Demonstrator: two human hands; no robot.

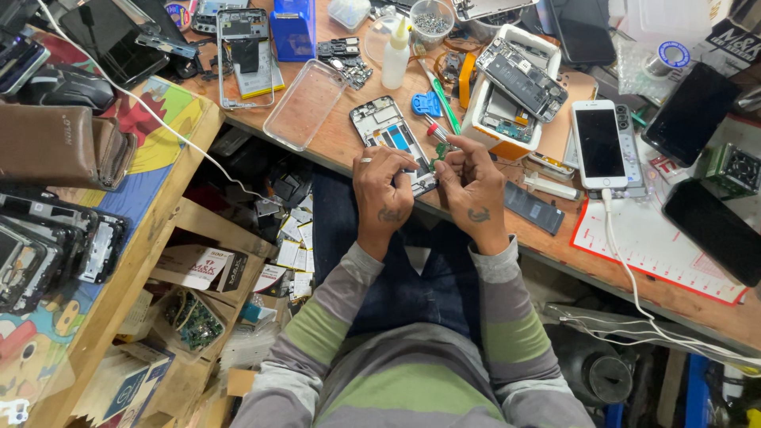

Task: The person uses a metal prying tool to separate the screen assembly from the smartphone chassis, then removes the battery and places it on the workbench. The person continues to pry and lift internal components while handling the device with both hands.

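Striped sleeves [412, 372] lead up to two hands meeting at the bench's edge. The left hand [384, 190] pins the near end of an opened phone frame [390, 139] flat on the wooden workbench [333, 147], steadying it; the right hand [469, 184] pinches a small green part [439, 150] just beside it, fingertips close together. A white phone [600, 143] lies charging further right, out of the way.

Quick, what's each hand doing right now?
Left hand: closed on the opened phone frame.
Right hand: fingers pinched on a small green part.
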